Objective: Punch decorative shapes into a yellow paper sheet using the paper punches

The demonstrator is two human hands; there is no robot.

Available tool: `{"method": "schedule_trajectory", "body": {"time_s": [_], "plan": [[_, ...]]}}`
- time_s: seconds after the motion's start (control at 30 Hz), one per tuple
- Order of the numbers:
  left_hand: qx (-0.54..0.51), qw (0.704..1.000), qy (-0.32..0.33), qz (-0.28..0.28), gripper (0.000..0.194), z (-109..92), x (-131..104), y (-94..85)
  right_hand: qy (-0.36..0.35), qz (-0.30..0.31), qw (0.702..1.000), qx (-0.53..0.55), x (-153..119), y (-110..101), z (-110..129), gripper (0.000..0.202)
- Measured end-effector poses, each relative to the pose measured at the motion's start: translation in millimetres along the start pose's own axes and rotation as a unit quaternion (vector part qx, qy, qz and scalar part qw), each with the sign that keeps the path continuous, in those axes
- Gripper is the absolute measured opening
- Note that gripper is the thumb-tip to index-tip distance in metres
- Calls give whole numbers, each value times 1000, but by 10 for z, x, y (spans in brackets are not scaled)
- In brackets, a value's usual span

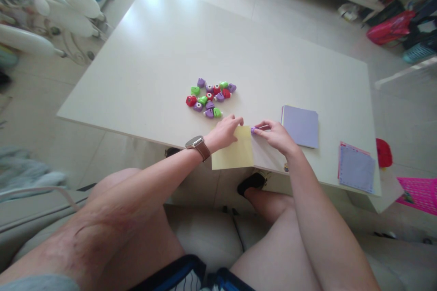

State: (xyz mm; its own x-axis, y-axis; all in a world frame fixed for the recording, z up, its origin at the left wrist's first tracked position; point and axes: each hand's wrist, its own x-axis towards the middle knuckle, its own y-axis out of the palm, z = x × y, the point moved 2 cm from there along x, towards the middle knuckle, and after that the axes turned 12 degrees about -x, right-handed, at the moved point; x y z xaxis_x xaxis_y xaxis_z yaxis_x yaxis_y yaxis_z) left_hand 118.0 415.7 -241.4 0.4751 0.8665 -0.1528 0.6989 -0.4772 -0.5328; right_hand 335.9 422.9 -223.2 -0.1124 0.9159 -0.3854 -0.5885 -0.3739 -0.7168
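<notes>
Small purple punch [253, 131] at the upper right corner of a yellow paper sheet [233, 154], near the table's front edge. The right hand [273, 135] holds the punch between thumb and fingers; the left hand [225, 134], fingers curled, rests on the sheet. Beyond the left hand lies a cluster of purple, green and red punches [209, 96]. To the right, on the white table [239, 45], are a purple paper stack [301, 126] and, nearer the corner, a red-edged paper stack [357, 167].

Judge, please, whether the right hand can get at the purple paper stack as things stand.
Probably yes: the purple stack lies close beside the right hand, uncovered. But its fingers hold a purple punch, so it may need to let go first.
</notes>
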Motion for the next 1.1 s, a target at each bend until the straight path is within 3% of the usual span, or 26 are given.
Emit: {"method": "schedule_trajectory", "body": {"time_s": [1.1], "plan": [[-14,1000,1,-3,49,-16,6,2,-15,-19,1000,4,-11,-8,46,19]]}}
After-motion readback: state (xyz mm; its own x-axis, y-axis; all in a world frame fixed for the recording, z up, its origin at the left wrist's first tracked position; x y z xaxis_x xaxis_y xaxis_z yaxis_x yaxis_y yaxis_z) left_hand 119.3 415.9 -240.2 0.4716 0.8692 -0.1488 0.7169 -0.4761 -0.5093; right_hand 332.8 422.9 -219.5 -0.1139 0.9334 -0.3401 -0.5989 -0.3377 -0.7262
